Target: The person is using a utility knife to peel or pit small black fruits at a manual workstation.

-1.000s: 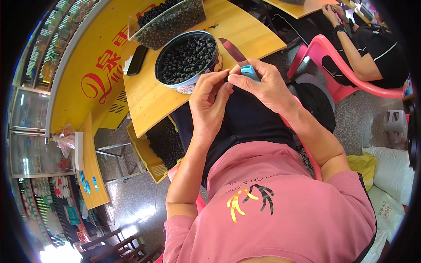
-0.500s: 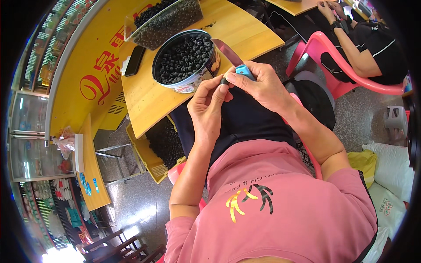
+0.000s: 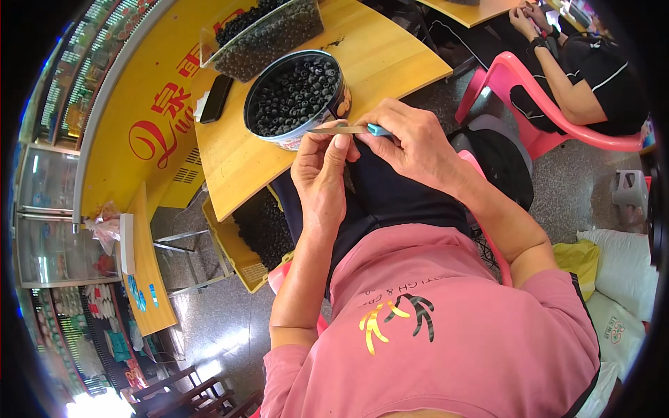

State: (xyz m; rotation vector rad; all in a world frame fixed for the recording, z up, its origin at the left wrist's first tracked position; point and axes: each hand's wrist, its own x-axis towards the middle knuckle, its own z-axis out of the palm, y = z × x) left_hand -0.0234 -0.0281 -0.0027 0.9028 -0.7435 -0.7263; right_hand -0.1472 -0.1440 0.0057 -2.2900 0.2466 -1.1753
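Note:
My right hand (image 3: 416,145) is closed around the blue handle of a small knife (image 3: 338,129). The blade points left, lying level across the fingertips of my left hand (image 3: 319,177). Thumb and fingers of that left hand are pressed together, and whatever they pinch is hidden. Just beyond them, on the near part of the table, stands a round bucket (image 3: 343,106) full of small dark round fruits (image 3: 289,94), several with pale ring-like marks. Behind it a clear plastic box (image 3: 268,47) holds more of the same dark fruits.
A dark phone (image 3: 217,97) lies on the wooden table (image 3: 390,52), left of the bucket. Beneath the table is a yellow crate (image 3: 237,258) with dark fruits. To the right are a pink chair (image 3: 516,73) with a seated person (image 3: 585,97), a grey stool (image 3: 630,188) and sacks (image 3: 617,265).
The knife has swung from pointing up and away over the bucket's edge to lying across my left fingertips. A dark fruit seen between my hands before is now out of sight.

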